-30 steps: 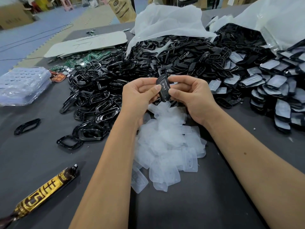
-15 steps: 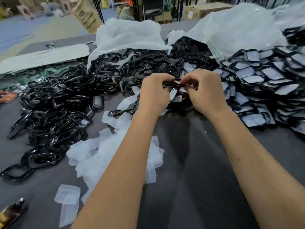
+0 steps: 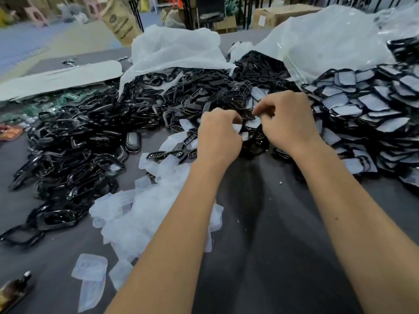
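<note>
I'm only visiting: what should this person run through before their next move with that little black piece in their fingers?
1. Grip on the piece: ok. The left hand and right hand pinch the black piece between them, above the pile.
2. Film off the piece: cannot tell; the fingers hide it.
3. Place for film: ok. The heap of peeled films lies beside the left forearm.
4. Next pieces at hand: ok. The stack of film-covered pieces sits by the right hand.
5. Frames kept apart: ok. The black frames lie further left.
</note>
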A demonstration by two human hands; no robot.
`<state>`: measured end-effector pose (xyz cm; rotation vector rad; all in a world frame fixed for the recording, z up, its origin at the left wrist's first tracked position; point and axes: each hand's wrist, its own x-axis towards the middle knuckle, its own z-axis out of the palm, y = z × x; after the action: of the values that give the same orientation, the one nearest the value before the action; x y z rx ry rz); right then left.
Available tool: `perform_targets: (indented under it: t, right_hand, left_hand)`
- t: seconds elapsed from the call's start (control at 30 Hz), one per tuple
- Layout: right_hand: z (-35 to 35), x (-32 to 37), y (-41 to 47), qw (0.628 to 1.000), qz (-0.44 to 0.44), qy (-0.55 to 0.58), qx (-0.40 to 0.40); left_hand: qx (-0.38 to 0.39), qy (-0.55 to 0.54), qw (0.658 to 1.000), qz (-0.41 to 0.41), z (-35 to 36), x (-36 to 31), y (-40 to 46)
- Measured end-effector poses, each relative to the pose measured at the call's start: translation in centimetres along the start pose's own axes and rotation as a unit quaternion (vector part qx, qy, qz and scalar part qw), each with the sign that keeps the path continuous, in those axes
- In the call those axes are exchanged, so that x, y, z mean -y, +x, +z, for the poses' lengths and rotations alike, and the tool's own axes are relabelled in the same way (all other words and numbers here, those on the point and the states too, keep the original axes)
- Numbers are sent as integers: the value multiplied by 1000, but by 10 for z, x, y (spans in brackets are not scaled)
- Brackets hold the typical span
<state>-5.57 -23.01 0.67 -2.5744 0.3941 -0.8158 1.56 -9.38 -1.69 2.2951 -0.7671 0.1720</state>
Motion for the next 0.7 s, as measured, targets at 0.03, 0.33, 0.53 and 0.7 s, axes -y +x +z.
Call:
perform_targets:
  t: [0.03, 0.33, 0.53, 0.7]
  right_hand:
    - [7, 9, 1, 1000, -14, 6, 21]
    - [70, 68, -6, 966, -119, -6, 229]
    - [84, 69, -6, 972, -112, -10, 205]
    - [96, 82, -7, 989, -58, 94, 95]
  left_hand:
    - [-11, 7, 1000, -14, -9, 8, -3]
    - [-54, 119, 972, -193, -68, 95, -25]
    - [-111, 194, 933, -283, -92, 130, -46]
    - [-79, 199, 940, -265, -96, 141, -52]
